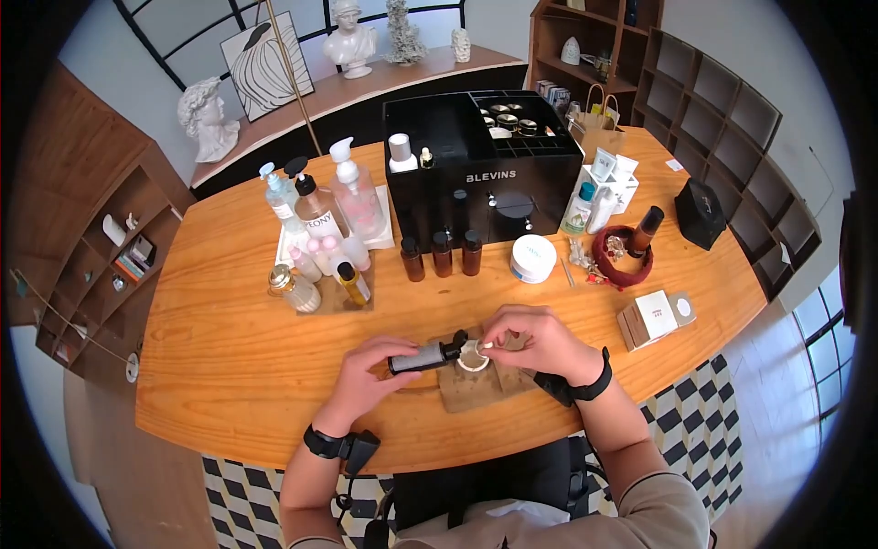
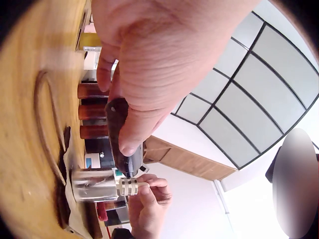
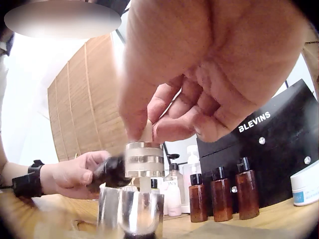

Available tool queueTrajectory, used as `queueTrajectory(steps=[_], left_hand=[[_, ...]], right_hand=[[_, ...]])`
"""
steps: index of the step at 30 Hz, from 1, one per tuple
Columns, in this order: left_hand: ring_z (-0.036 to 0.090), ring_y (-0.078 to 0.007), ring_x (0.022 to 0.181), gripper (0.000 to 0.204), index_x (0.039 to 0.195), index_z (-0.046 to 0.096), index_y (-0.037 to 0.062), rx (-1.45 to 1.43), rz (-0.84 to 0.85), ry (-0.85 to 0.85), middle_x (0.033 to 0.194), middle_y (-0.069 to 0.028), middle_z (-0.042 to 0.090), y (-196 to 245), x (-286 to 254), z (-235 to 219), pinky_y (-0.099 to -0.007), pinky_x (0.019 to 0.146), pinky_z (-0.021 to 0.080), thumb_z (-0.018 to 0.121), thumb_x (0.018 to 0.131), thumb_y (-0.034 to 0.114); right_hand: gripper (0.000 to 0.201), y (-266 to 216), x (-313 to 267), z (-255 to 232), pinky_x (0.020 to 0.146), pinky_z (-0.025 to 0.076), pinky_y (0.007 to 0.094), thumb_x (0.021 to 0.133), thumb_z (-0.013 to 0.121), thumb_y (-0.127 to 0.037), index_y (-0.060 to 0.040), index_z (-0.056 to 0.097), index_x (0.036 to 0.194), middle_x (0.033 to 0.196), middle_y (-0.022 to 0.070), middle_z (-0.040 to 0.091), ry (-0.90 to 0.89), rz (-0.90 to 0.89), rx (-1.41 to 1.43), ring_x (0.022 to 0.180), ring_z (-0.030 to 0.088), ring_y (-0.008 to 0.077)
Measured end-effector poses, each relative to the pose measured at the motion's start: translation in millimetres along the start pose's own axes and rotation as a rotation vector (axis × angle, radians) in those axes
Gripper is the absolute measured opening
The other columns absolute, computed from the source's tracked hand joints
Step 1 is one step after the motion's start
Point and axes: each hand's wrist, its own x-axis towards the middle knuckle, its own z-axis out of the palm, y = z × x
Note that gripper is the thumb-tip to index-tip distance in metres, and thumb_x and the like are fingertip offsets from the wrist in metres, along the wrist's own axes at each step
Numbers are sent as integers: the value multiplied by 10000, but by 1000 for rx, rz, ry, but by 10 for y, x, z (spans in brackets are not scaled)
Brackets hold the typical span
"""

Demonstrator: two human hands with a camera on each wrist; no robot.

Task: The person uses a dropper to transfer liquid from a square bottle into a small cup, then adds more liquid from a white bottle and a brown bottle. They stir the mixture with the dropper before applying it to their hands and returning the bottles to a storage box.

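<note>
My left hand (image 1: 369,373) grips a dark bottle (image 1: 419,358) with a black flip-top cap, tipped nearly level and aimed right. In the left wrist view the thumb lies along the bottle (image 2: 118,132). Between thumb and fingers, my right hand (image 1: 547,344) pinches the pale rubber bulb of a dropper (image 3: 144,160) with a ringed silver collar. Its pipette hangs down over a shiny, silvery cup (image 3: 149,211). Seen from the head, the cup (image 1: 473,367) stands on a brown mat (image 1: 468,395), and the bottle's cap is right at its rim. The cup's contents are hidden.
Three amber bottles (image 1: 443,254) and a white jar (image 1: 533,259) stand before a black cosmetics case (image 1: 439,197). Pump bottles (image 1: 357,206) crowd the left. On the right are a red bowl (image 1: 625,274) and a small box (image 1: 648,318).
</note>
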Motion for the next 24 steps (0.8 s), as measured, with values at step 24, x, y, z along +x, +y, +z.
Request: queueTrajectory(steps=[24], left_hand=[[686, -174, 1007, 407, 1114, 682, 47, -89, -85, 35, 1084, -75, 735, 83, 0, 9, -298, 881, 519, 864, 752, 86]], right_hand=[[119, -68, -6, 30, 709, 537, 300, 786, 790, 19, -11, 700, 858, 880, 79, 708, -67, 81, 82, 804, 685, 209]])
